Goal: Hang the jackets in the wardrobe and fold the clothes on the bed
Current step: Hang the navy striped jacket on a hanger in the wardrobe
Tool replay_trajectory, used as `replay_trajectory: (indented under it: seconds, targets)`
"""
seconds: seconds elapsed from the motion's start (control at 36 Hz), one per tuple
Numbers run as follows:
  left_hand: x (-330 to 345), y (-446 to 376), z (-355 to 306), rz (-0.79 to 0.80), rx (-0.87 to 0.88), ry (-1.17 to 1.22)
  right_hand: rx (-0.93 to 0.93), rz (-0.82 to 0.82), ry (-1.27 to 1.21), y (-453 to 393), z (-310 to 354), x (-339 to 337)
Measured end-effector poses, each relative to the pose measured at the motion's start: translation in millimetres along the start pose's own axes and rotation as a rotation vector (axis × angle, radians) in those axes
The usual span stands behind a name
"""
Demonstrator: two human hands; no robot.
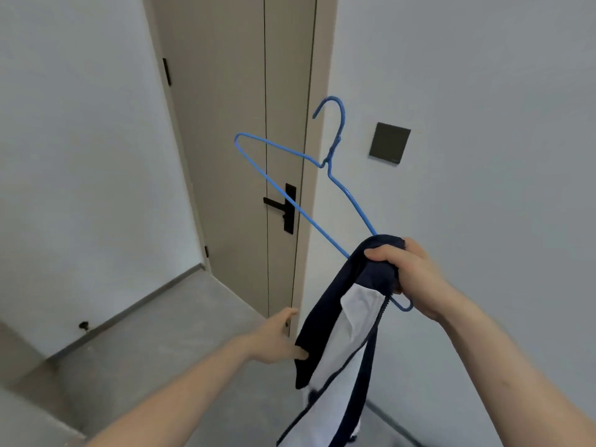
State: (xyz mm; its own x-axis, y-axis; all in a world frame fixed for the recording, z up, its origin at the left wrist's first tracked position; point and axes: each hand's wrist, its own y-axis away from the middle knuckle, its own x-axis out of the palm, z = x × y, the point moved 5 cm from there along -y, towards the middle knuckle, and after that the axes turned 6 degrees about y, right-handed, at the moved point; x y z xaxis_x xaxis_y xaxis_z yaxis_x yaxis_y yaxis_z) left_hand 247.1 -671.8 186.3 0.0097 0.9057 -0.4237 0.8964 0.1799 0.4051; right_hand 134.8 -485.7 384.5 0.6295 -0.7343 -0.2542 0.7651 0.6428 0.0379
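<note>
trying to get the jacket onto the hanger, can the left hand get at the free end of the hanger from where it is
Probably yes. The left hand touches the jacket low down, fingers relaxed, holding nothing. The blue hanger sticks up bare from the right hand, with nothing between its free end and the left hand.

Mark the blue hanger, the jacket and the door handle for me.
blue hanger (335, 146), head view, on the twisted neck below the hook.
jacket (322, 304), head view, on the dark navy collar band.
door handle (274, 201), head view, on the black lever.
</note>
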Motion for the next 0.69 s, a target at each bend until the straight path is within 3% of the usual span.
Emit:
replay_trajectory:
  seconds: [0.08, 0.17, 0.22, 0.33, 0.42, 0.53, 0.69]
  targets:
    - [27, -17, 2, -0.065, -0.051, 0.191, -0.036, 0.071, -0.014, -9, 6, -3]
    - [41, -27, 11, -0.136, -0.135, 0.137, -0.061, 0.12, -0.022, -18, 5, -12]
    - [33, -27, 31, -0.263, -0.206, 0.125, -0.08, 0.138, -0.015, -23, 3, -22]
    - [-6, 3, 72, -0.602, -0.311, 0.422, -0.062, 0.118, -0.008, -38, -10, -43]
    - [-30, 28, 83, -0.724, -0.307, 0.491, -0.036, 0.176, 0.019, -46, -19, -39]
    - [-27, 35, 65, -0.732, -0.273, 0.48, -0.043, 0.365, -0.006, -51, -16, 0]
    - [16, 18, 17, -0.5, -0.163, 0.373, -0.101, 0.684, -0.069, -41, 10, 76]
